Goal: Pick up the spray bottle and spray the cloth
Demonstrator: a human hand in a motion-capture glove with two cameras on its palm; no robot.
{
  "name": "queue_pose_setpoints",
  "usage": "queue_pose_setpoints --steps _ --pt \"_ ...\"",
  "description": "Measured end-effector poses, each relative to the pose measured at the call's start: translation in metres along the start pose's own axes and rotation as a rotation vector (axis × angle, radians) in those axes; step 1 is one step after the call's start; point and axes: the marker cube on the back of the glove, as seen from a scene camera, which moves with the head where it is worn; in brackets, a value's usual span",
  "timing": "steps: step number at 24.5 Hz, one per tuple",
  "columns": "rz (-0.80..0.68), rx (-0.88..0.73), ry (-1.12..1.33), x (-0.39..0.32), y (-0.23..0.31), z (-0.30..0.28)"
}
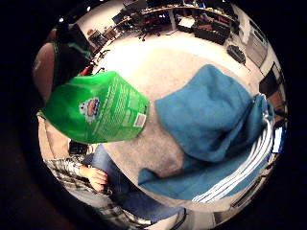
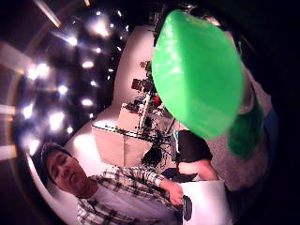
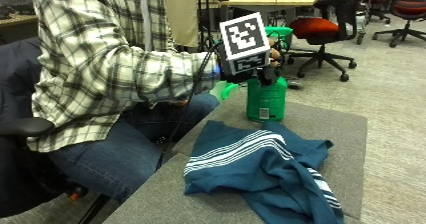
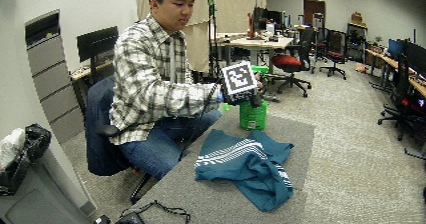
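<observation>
**Green bottle held by its top, blue cloth lying in front**

Nearest to the outside view is the cloth (image 3: 266,169). It is dark blue with a band of thin white stripes. It lies crumpled and folded on the grey tabletop (image 3: 333,121), and one corner hangs toward the near edge.

Just behind the cloth is the spray bottle (image 3: 267,96). It is bright green, with a round body and a small white label low on its side. Its base is right at the tabletop near the far edge; I cannot tell if it is touching or lifted a little. It stands upright. In the little finger side palm view the bottle (image 1: 98,108) shows a cartoon face and lots of small white writing on its green label, and the blue cloth (image 1: 211,129) is spread out on the grey top beside it. In the thumb side palm view the green body (image 2: 197,70) fills much of the picture, so it is close to the palm.

The gloved right hand (image 3: 256,66) is on the top part of the bottle. Its fingers (image 3: 269,75) are curled round the neck, gripping it.

Farther back, the person sits in a dark chair (image 3: 20,129) at the tabletop's side, in a checked shirt and blue jeans. The bare hand rests on the lap.
</observation>
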Motion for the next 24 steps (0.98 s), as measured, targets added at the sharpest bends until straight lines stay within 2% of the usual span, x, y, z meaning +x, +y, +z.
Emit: queue_pose_setpoints --steps 6,15,19,24 --pt "-0.008 0.041 0.320 -0.001 0.045 -0.048" --pt "0.015 0.024 0.813 -0.020 0.164 -0.095" --pt "0.020 0.033 0.830 -0.022 0.211 -0.092" --pt "0.083 -0.001 0.814 -0.009 0.233 -0.090"
